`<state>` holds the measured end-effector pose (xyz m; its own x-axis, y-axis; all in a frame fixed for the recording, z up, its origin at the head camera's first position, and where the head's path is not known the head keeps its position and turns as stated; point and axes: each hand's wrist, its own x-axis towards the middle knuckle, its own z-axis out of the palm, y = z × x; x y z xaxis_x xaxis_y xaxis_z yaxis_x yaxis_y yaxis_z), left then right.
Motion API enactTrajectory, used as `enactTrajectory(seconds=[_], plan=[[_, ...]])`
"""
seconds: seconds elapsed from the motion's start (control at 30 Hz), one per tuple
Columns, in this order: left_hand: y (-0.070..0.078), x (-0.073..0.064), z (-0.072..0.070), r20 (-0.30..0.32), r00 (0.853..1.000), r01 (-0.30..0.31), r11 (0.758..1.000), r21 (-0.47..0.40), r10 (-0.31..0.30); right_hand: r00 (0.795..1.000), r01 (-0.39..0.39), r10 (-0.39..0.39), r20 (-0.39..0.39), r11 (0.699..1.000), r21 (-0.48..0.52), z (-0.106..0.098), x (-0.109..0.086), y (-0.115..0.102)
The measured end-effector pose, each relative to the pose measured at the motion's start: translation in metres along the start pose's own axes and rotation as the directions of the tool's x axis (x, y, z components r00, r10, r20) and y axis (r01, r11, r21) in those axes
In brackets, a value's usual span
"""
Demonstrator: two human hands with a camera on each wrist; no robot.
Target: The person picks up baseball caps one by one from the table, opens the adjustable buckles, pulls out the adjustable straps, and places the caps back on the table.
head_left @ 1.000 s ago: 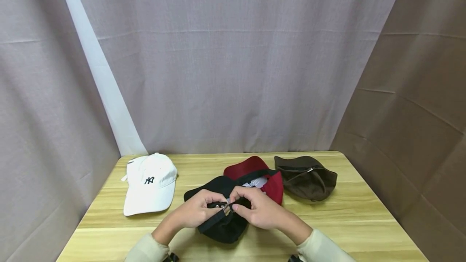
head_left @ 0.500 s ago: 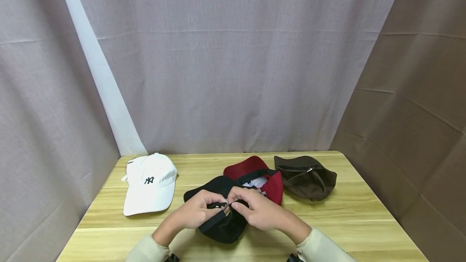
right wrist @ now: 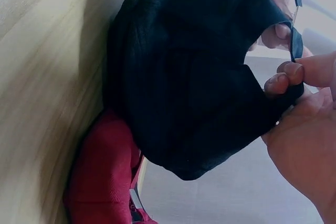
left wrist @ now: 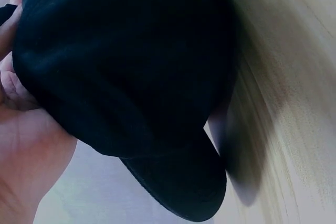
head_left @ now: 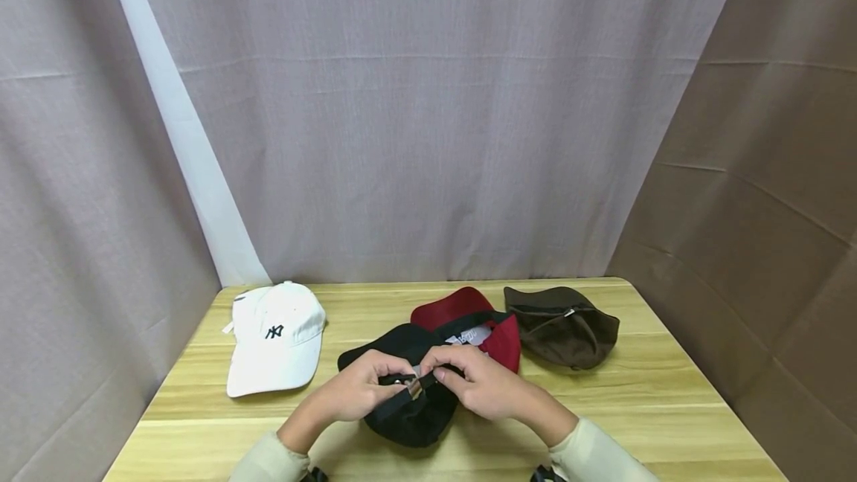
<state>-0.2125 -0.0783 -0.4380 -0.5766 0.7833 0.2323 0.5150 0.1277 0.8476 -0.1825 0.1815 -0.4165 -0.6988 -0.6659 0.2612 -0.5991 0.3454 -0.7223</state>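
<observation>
Both hands hold a black baseball cap by its rear opening, its brim facing away. With thumb and fingers, the left hand pinches the band beside a metal buckle. My right hand pinches the black strap just right of that buckle. In the right wrist view, the strap spans the gap in the back of the cap, and the right thumb and fingertips close on it. The left wrist view shows mostly the crown, which hides most of the left fingers.
A red cap lies upturned just behind the right hand, partly overlapped by the black one. Farther right is a dark brown cap, and a white cap sits at the left. Grey curtains stand behind the wooden table.
The right hand has shifted slightly to the right, and a longer piece of strap now shows between it and the buckle. My left hand stays nearly still.
</observation>
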Motion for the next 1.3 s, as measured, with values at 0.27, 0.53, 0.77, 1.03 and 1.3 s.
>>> enactTrajectory(seconds=[0.27,0.53,0.77,1.03,1.3], plan=[[0.0,0.0,0.0,0.003,1.0,-0.008,1.0,-0.005,0.008,0.998,0.035,-0.034,-0.056,0.999,0.013,0.001,0.0,0.003],[0.002,0.003,0.001,-0.015,1.0,0.009,1.0,-0.006,-0.009,0.997,0.02,-0.021,-0.073,1.0,-0.008,0.007,0.003,-0.006],[0.003,0.002,0.002,-0.014,1.0,0.019,1.0,0.006,-0.019,0.998,-0.043,0.042,-0.044,0.999,-0.031,0.01,0.004,-0.009],[0.0,0.001,0.002,-0.02,1.0,0.004,1.0,-0.018,-0.004,0.997,-0.072,0.071,-0.033,0.997,-0.008,0.009,0.003,-0.008],[-0.002,-0.001,0.001,-0.01,1.0,-0.01,1.0,-0.021,0.009,0.999,0.017,-0.02,-0.048,0.999,-0.051,0.007,0.001,-0.005]])
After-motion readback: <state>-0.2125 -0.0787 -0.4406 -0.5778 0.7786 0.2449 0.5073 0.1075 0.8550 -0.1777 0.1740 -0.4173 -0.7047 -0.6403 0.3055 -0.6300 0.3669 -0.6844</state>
